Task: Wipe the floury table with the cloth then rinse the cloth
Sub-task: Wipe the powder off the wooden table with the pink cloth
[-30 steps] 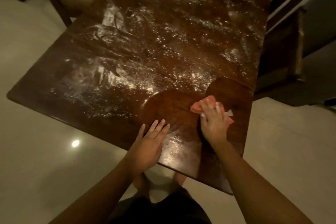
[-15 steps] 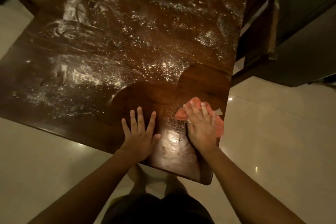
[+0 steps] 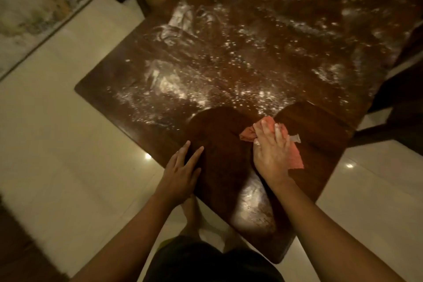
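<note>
Cloth [image 3: 248,133] has slid toward the flour [image 3: 231,62] under the right hand [image 3: 272,152].

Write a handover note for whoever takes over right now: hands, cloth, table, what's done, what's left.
Left hand: flat on the table near its near edge, holding nothing.
Right hand: fingers straight, pressing the pink cloth onto the tabletop.
Done: a dark wiped patch at the near end, around the hands.
Left: flour covers the rest of the top, to the left and on toward the far end. After wiping, rinse the cloth; no sink is in view.
</note>
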